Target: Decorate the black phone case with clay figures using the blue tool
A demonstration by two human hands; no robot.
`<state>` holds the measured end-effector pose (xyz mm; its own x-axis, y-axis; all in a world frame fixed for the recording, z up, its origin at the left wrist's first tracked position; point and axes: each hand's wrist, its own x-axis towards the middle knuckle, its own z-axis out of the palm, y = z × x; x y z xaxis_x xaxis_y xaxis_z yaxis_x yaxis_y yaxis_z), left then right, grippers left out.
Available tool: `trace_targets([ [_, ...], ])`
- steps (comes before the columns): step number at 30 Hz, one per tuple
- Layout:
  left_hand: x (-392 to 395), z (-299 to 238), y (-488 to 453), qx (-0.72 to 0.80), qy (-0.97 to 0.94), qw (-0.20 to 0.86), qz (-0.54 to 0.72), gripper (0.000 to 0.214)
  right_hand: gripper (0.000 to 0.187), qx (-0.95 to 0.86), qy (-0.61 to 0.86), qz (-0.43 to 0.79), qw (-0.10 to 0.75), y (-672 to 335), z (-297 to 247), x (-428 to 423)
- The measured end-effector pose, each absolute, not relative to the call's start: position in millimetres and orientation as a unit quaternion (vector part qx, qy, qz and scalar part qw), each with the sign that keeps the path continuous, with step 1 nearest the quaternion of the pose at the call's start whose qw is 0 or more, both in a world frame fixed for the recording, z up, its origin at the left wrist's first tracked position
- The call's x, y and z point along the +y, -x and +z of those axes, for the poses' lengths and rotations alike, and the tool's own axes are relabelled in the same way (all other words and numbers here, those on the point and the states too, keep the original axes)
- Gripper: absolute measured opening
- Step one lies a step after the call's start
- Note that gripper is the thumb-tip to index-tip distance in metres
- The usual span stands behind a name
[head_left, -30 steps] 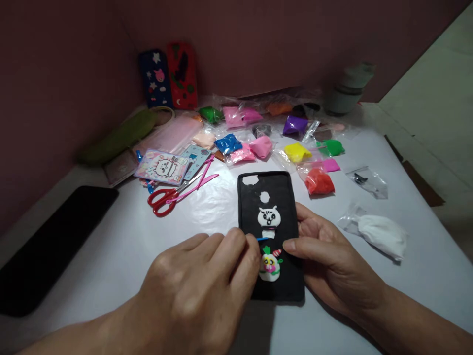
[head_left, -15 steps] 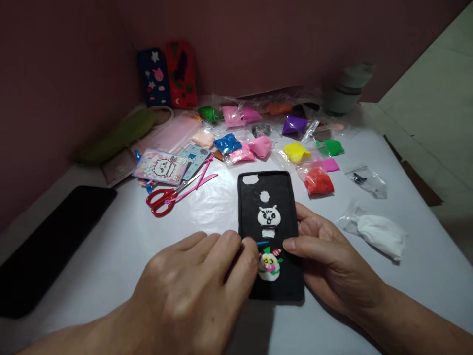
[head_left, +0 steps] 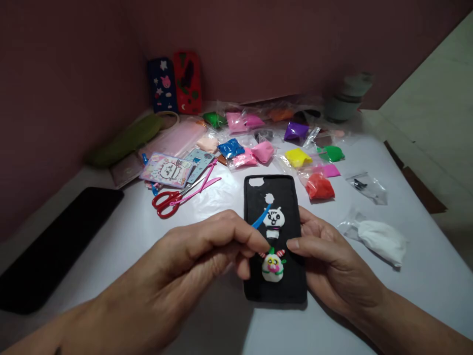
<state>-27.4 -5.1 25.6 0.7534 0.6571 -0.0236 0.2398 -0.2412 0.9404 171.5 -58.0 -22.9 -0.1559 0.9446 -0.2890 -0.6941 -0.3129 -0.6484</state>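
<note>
While the right hand [head_left: 332, 261] steadies a black, rectangular phone-style case [head_left: 264, 292] by its right edge, thumb on top and fingers beneath, the left hand [head_left: 201, 256] reaches over from the left with its fingers drawn into a narrow pinch. A slim, curved blue tool [head_left: 261, 218] sticks out past those fingers, apparently gripped by them, its tip slanting to the far right, over the case. Whether the tip touches anything is not clear.

The case is near the person, right of the middle of a white-covered table [head_left: 136, 241]. On it sit two decorations: a white cat-like figure with black markings [head_left: 276, 223] on the farther half, partly crossed by the tool, and a rounded white figure with a pink-and-yellow face and red-striped horns [head_left: 272, 272] on the nearer half, just beside the left fingertips.

The step in hand seems to be fine detailing of these figures. A next touch would call for a steady case, a light grip on the tool, and fingers kept off the nearer figure.

Farther back lie clear packets of coloured material, including yellow [head_left: 298, 157] and red [head_left: 320, 187]; red-handled scissors [head_left: 173, 195] rest to the left.
</note>
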Motion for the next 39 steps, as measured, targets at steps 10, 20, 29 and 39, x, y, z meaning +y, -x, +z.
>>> trace_targets([
  [10,0.5,38.8,38.2,0.225,-0.531,0.796,0.183,0.04,0.036,-0.188,0.349,0.732,0.553,-171.3,-18.1,-56.7],
  [20,-2.8,23.6,21.4,0.285,-0.725,0.566,0.27,0.018,0.038,-0.197,0.326,0.75,0.541,-170.2,-19.4,-60.9],
  [29,-5.3,18.5,12.9,0.251,-0.825,0.446,0.239,0.017,0.038,-0.208,0.309,0.778,0.506,-170.1,-20.4,-61.7],
  [39,-6.1,14.5,17.3,0.223,-0.869,0.374,0.236,0.016,0.034,-0.203,0.315,0.778,0.505,-171.1,-19.5,-63.8],
])
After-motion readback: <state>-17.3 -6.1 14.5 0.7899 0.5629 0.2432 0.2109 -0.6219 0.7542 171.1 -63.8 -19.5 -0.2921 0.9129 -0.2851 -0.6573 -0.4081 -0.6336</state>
